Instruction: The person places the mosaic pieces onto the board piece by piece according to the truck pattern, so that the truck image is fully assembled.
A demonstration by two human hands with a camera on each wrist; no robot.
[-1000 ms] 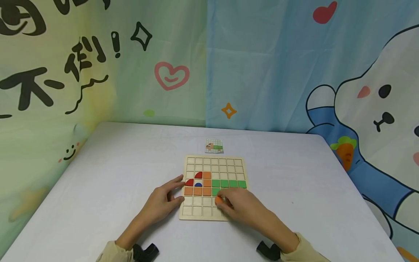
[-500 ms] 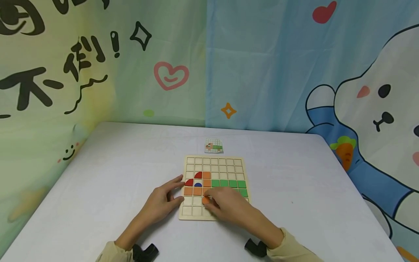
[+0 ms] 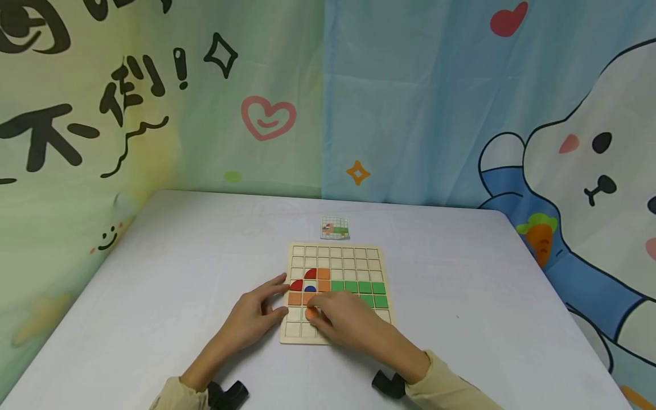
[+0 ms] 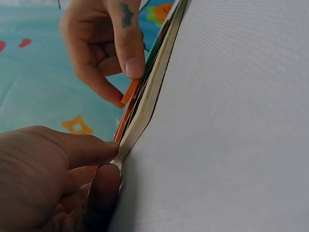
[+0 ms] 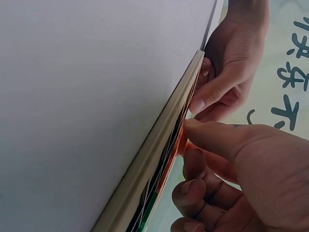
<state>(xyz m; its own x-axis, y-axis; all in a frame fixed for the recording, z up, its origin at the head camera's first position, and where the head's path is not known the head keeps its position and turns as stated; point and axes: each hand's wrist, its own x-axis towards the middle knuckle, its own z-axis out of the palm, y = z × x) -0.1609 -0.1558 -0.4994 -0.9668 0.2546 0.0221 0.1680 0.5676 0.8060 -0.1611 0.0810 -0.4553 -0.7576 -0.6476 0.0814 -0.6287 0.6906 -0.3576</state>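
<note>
A wooden grid board (image 3: 369, 254) lies flat on the table, partly filled with colored pieces. My right hand (image 3: 353, 322) pinches an orange piece (image 3: 310, 314) with a rounded edge between thumb and fingertips, low over the lower left part of the grid. In the left wrist view the orange piece (image 4: 128, 92) shows tilted at the board's face. My left hand (image 3: 256, 310) rests its index finger and thumb against the board's left edge. Red pieces (image 3: 310, 274), orange squares (image 3: 295, 299), a blue half-round piece (image 3: 310, 289) and green squares (image 3: 365, 286) sit in the cells; my right hand hides some.
Beyond the board's far edge lies a small picture card (image 3: 335, 228) with a gridded figure in green and brown. The white table (image 3: 476, 296) extends around the board. A printed curtain (image 3: 410, 102) hangs behind it. Black wrist mounts (image 3: 228, 394) show near both sleeves.
My right hand has moved left across the board with the orange piece, uncovering green squares on the right. My left hand has stayed at the board's left edge.
</note>
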